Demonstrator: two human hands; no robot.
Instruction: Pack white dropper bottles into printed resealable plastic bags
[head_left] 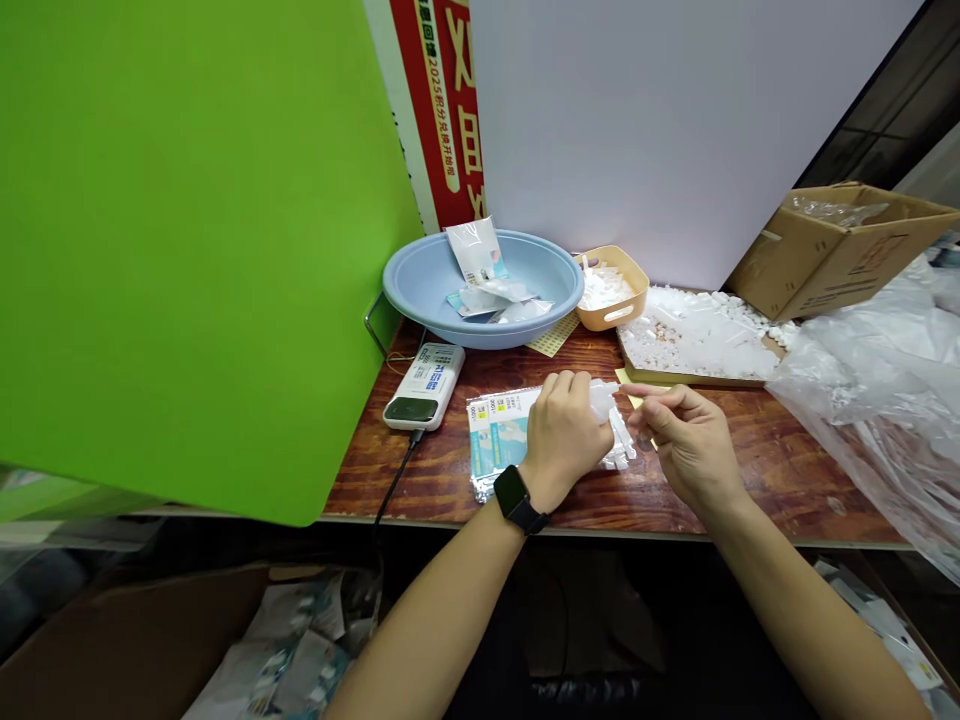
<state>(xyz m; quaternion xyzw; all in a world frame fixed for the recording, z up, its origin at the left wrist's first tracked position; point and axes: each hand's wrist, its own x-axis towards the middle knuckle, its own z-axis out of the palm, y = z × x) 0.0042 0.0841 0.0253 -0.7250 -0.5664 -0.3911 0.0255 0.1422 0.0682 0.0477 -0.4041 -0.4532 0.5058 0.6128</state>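
My left hand (pixel 566 430), with a black watch on its wrist, is wrapped round a small translucent white bottle (pixel 603 397). The bottle's narrow tip points right, towards my right hand (pixel 696 445). The right index finger reaches to that tip, while the thumb and other fingers are curled in; anything pinched there is too small to make out. Under my left hand lies a stack of clear packets (pixel 495 440) with blue and white printing. Thin white strips (pixel 621 442) rest at the stack's right side, between the hands.
A blue basin (pixel 409 290) at the back holds several packets. Beside it stand a tan basket (pixel 634 290) of white pieces and a shallow tray (pixel 697 378) of white bits. A white power bank (pixel 431 375) with a cable lies left. Plastic bags (pixel 885 350) and a cardboard box (pixel 825 260) fill the right.
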